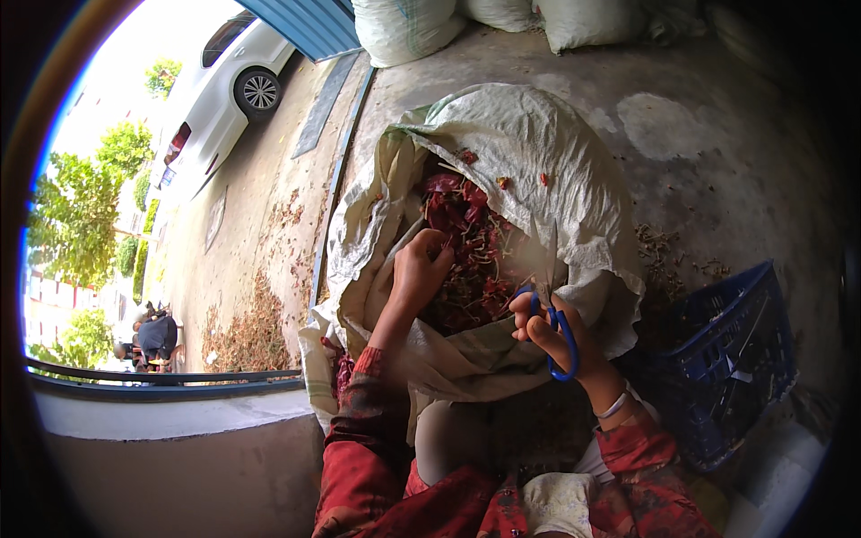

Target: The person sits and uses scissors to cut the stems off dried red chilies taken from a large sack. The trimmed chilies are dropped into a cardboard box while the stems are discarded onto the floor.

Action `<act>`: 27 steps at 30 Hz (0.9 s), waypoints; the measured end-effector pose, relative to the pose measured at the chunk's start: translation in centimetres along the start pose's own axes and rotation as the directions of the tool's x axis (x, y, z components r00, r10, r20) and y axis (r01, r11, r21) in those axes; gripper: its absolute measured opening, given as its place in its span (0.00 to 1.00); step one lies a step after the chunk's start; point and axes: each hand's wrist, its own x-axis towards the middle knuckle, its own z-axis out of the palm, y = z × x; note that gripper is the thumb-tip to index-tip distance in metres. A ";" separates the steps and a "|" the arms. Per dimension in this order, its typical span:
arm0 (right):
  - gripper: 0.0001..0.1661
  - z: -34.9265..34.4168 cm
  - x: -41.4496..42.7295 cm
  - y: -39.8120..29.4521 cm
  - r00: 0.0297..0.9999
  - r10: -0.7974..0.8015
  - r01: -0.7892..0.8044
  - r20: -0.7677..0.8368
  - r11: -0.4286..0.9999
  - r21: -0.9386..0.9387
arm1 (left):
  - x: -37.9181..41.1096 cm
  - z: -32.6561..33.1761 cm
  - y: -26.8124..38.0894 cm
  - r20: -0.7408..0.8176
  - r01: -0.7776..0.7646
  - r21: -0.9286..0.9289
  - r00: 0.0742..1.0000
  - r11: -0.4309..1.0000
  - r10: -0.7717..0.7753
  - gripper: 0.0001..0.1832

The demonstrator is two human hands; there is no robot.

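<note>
A white woven sack [531, 134] lies wide open before me, its rim folded down around a heap of dried red chili peppers [464, 208] with pale stems. Over the left part of the heap is my left hand [420, 265], fingers curled and thumb close to the forefinger; whether a pepper is pinched there is hard to see. My right hand [555, 326] holds a pair of scissors [565, 346] by its blue handles at the sack's near right side. The scissor blades point away from me, blurred, and appear slightly apart.
A blue plastic basket [733, 363] stands at the right, with cut stems [656, 252] scattered on the concrete near it. Full white sacks [410, 30] stand at the far side. Outside, left, are a white car [235, 101], a bent-over person [158, 336] and dry debris [249, 329].
</note>
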 end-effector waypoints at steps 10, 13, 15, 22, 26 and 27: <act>0.35 -0.6 0.1 0.4 0.998 0.023 -0.031 -0.055 0.988 -0.154 | -0.8 -1.1 -2.5 0.148 0.088 -0.019 0.985 0.996 -0.084 0.10; 0.32 -0.8 0.0 0.7 0.995 0.005 -0.039 -0.101 0.941 -0.335 | -3.0 -2.8 -0.4 0.144 0.234 -0.323 0.970 0.917 -0.197 0.10; 0.30 -0.8 0.0 1.6 0.994 0.005 -0.058 -0.107 0.863 -0.502 | -4.2 -3.5 0.1 0.096 0.152 -0.411 0.988 0.899 -0.123 0.10; 0.34 0.6 0.4 1.7 0.973 -0.213 0.102 -0.082 0.726 -0.680 | -6.7 -4.1 4.1 0.028 -0.012 -0.500 0.999 0.866 0.030 0.06; 0.35 0.9 0.6 1.2 0.972 -0.226 0.123 -0.058 0.709 -0.695 | -7.7 -4.0 4.0 0.073 0.066 -0.520 0.997 0.852 -0.032 0.08; 0.35 1.0 0.6 0.9 0.969 -0.245 0.146 -0.044 0.703 -0.696 | -8.0 -4.0 3.8 0.080 0.071 -0.531 0.996 0.845 -0.033 0.08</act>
